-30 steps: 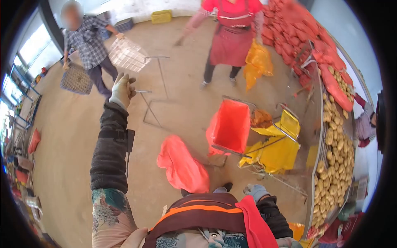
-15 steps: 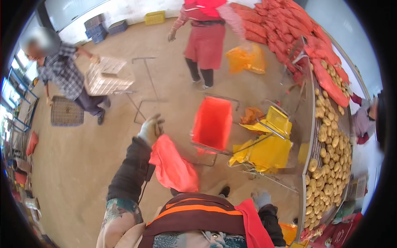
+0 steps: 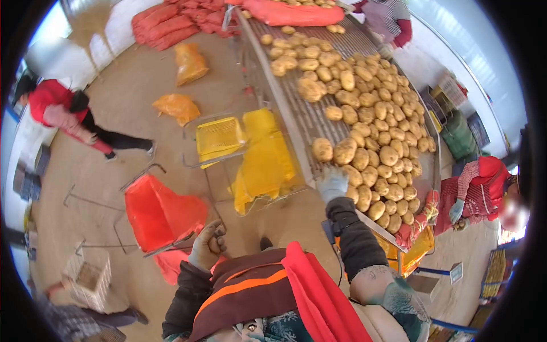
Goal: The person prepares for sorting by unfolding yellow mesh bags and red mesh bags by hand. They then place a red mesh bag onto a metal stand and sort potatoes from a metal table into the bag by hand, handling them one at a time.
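My right hand (image 3: 332, 183), in a pale glove, reaches to the near-left edge of the slatted sorting table (image 3: 273, 74). Its fingers are spread at the edge of the heaped potatoes (image 3: 387, 157); no potato shows in its grasp. My left hand (image 3: 208, 245), also gloved, has its fingers curled, low beside a stand holding an open red bag (image 3: 156, 208). Loose red bag cloth (image 3: 171, 266) shows on both sides of the left wrist and seems to hang from that hand, though the grip itself is partly hidden.
A stand with a yellow bag (image 3: 262, 165) is between the red bag and the table. Two orange bags (image 3: 191, 62) lie on the floor. One person (image 3: 57, 111) walks at left, another carries a crate (image 3: 88, 279), and others work around the table. Red sacks (image 3: 165, 25) are piled behind.
My view has turned right toward the potatoes. My right hand has risen from my side to the table. The person who held an orange bag now walks without it.
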Demonstrator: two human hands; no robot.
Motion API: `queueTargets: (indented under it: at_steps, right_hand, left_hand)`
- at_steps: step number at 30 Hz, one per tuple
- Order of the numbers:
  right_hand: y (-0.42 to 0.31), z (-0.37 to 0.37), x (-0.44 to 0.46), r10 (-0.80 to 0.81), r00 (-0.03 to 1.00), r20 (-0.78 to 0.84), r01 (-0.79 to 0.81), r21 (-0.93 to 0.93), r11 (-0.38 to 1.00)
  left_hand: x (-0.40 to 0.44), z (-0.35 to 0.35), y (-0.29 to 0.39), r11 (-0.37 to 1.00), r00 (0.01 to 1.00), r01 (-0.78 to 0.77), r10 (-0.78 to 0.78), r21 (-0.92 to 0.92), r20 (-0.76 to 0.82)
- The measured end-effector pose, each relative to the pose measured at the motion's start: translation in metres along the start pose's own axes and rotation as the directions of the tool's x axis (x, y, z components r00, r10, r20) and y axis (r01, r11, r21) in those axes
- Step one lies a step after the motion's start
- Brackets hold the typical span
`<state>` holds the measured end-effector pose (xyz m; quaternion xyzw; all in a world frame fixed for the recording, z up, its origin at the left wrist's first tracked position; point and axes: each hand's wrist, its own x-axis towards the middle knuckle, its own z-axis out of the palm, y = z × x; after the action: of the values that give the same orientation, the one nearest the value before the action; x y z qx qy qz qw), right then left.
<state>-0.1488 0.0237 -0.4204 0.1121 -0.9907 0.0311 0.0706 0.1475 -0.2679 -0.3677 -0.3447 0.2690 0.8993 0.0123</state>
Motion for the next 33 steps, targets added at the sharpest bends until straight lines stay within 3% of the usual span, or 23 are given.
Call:
queueTargets:
  at_steps: [2,6,8,10,12,13,15,16,18,19,20,21,22,24,25,26,27,28,29,32,33]
  right_hand:
    - [-0.003,0.006,-0.002,-0.074,0.995,0.061,0.067,0.114,0.991]
    - [-0.002,0.000,-0.003,-0.026,0.996,0.087,0.015,0.127,0.992]
    - [0.000,0.009,-0.004,-0.067,0.995,-0.068,0.078,0.173,0.982]
    - [0.000,0.007,-0.008,-0.058,0.990,-0.126,0.084,0.211,0.974]
    - [0.004,0.001,-0.007,-0.060,0.981,-0.182,0.105,0.250,0.962]
    - [0.006,-0.002,-0.005,-0.055,0.983,-0.175,0.106,0.296,0.949]
    - [0.004,-0.008,-0.001,-0.045,0.986,-0.163,0.100,0.348,0.932]
    - [0.003,-0.007,0.001,-0.040,0.983,-0.177,0.100,0.345,0.933]
    - [0.007,-0.006,0.013,-0.091,0.996,0.004,0.087,0.249,0.964]
    - [0.009,-0.010,0.023,-0.094,0.996,0.013,0.088,0.242,0.966]
    - [0.009,-0.016,0.035,-0.170,0.964,0.203,0.133,0.187,0.973]
    - [0.009,-0.023,0.049,-0.225,0.896,0.383,0.183,0.143,0.973]
    - [0.008,-0.036,0.069,-0.223,0.896,0.383,0.182,0.141,0.973]
    - [0.011,-0.072,0.120,-0.146,0.778,0.611,0.087,0.125,0.988]
    - [0.015,-0.082,0.145,-0.090,0.848,0.522,0.031,0.121,0.992]
    - [0.029,-0.075,0.162,-0.143,0.949,0.280,0.087,0.202,0.975]
    - [0.046,-0.066,0.182,-0.170,0.985,0.010,0.161,0.261,0.952]
    - [0.057,-0.062,0.211,-0.193,0.977,-0.090,0.210,0.258,0.943]
    - [0.067,-0.059,0.244,-0.219,0.957,-0.188,0.262,0.249,0.932]
    - [0.083,-0.051,0.337,-0.214,0.961,-0.177,0.243,0.167,0.956]
    - [0.085,-0.043,0.370,-0.209,0.960,-0.187,0.237,0.141,0.961]
  left_hand:
    - [0.019,0.030,-0.006,0.998,0.993,0.064,-0.064,0.003,0.099]
    - [0.064,0.091,-0.015,0.983,0.954,0.177,-0.183,0.046,0.236]
    - [0.088,0.127,-0.023,0.962,0.939,0.093,-0.169,0.255,0.298]
    - [0.128,0.149,-0.035,0.959,0.897,0.104,-0.204,0.263,0.392]
    - [0.160,0.189,-0.044,0.802,0.927,-0.197,-0.036,0.564,0.374]
    - [0.183,0.200,-0.051,0.803,0.927,-0.188,-0.045,0.565,0.372]
    - [0.238,0.215,-0.058,0.537,0.782,-0.605,0.259,0.588,0.567]
    - [0.255,0.225,-0.049,0.532,0.772,-0.616,0.261,0.581,0.579]
    - [0.287,0.250,-0.032,0.433,0.759,-0.648,0.301,0.627,0.577]
    - [0.292,0.265,-0.019,0.338,0.709,-0.704,0.367,0.624,0.602]
    - [0.316,0.266,-0.009,0.346,0.712,-0.701,0.368,0.623,0.597]
    - [0.348,0.263,0.007,0.260,0.705,-0.705,0.361,0.660,0.611]
    - [0.374,0.264,0.021,0.170,0.698,-0.703,0.351,0.691,0.624]
    - [0.391,0.294,0.052,0.204,0.727,-0.668,0.383,0.716,0.569]
    - [0.400,0.307,0.064,0.237,0.754,-0.631,0.412,0.738,0.512]
    - [0.417,0.316,0.070,0.240,0.759,-0.626,0.407,0.742,0.509]
    - [0.436,0.329,0.075,0.317,0.728,-0.670,0.460,0.671,0.509]
    - [0.457,0.341,0.080,0.387,0.695,-0.711,0.516,0.587,0.501]
    - [0.479,0.350,0.083,0.337,0.657,-0.742,0.535,0.579,0.530]
    - [0.502,0.376,0.077,0.427,0.692,-0.717,0.526,0.551,0.493]
    - [0.531,0.369,0.067,0.353,0.687,-0.705,0.554,0.615,0.470]
